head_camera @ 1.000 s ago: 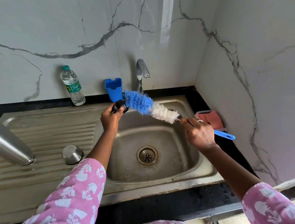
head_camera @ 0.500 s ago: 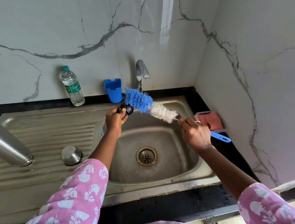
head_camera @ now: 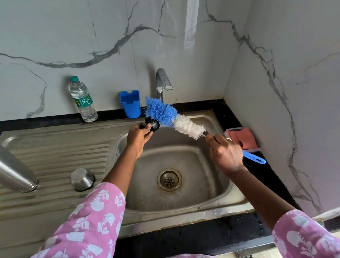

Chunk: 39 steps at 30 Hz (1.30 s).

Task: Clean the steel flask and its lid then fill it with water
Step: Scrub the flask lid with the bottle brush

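Note:
My left hand [head_camera: 139, 138] grips a small black flask lid [head_camera: 152, 125] above the back left of the sink basin [head_camera: 190, 196]. My right hand [head_camera: 225, 152] holds a bottle brush by its blue handle [head_camera: 254, 159]. The brush's blue and white bristles [head_camera: 172, 119] touch the lid. The steel flask [head_camera: 4, 164] lies tilted on the ribbed drainboard [head_camera: 61, 157] at the left, mouth toward the basin. A small steel cup [head_camera: 82, 179] stands upside down beside the flask's mouth.
The tap [head_camera: 162, 82] stands behind the basin, no water running. A plastic water bottle [head_camera: 82, 100] and a blue plastic holder [head_camera: 130, 103] stand against the back wall. A tray with a pink cloth [head_camera: 242, 138] lies at the right wall.
Both hands and the brush have shifted slightly up and toward the tap. The brush's blue bristles stay against the lid.

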Each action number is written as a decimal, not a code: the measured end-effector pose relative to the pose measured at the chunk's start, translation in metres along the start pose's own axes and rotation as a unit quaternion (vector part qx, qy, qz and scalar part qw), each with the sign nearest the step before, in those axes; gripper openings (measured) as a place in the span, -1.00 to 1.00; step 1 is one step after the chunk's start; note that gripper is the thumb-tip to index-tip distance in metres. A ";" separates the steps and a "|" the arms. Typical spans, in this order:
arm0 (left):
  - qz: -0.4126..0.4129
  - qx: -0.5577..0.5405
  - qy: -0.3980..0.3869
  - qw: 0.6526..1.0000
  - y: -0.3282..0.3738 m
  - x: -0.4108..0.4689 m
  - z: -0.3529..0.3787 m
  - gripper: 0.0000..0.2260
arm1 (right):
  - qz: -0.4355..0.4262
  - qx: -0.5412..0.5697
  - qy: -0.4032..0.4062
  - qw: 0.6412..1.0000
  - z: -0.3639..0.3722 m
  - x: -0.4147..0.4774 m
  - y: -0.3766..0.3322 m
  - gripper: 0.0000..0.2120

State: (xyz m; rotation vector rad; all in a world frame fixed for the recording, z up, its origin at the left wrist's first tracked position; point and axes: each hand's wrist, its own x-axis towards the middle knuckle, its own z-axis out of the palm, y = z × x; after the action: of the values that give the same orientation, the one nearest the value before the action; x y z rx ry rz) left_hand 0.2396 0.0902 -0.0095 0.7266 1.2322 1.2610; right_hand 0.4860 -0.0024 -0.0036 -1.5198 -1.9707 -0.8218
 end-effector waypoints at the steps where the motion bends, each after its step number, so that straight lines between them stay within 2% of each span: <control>1: -0.001 -0.007 0.013 1.000 0.001 0.001 -0.003 -0.76 | -0.007 0.009 0.009 1.000 0.001 -0.003 0.003 -0.76; 4: -0.023 -0.058 0.039 0.997 0.003 0.004 -0.008 -0.94 | -0.026 0.035 0.030 0.999 0.002 -0.011 0.009 -0.73; 10: -0.047 -0.085 0.011 0.995 0.002 0.001 -0.001 -0.97 | -0.006 0.018 0.009 1.000 0.001 -0.003 0.002 -0.73; 13: -0.035 -0.090 0.010 0.995 0.004 0.000 0.001 -0.86 | -0.008 0.005 0.006 1.000 0.000 0.000 -0.003 -0.72; 16: -0.049 -0.127 0.033 0.990 0.007 0.000 -0.001 -0.93 | -0.016 0.011 0.014 1.000 -0.001 -0.005 0.000 -0.72; 19: -0.071 -0.162 0.056 0.983 0.008 0.003 -0.007 -0.88 | -0.026 0.024 0.022 0.999 0.001 -0.013 0.005 -0.71; 25: -0.122 -0.120 -0.005 0.985 0.006 -0.005 0.002 -0.87 | -0.010 0.001 0.012 1.000 0.000 -0.001 -0.002 -0.75; 32: -0.138 -0.149 0.023 0.979 0.014 -0.002 -0.006 -0.79 | -0.037 0.020 0.035 0.999 0.005 -0.013 0.008 -0.74; 39: -0.187 -0.120 -0.001 0.975 0.008 -0.006 0.000 -0.73 | -0.043 -0.008 0.041 0.998 0.002 -0.001 0.001 -0.75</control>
State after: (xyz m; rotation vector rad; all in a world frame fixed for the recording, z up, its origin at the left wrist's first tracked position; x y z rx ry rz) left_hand 0.2377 0.0858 -0.0008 0.3026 1.1266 1.0689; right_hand 0.4868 -0.0017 -0.0057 -1.3960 -1.9843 -0.9232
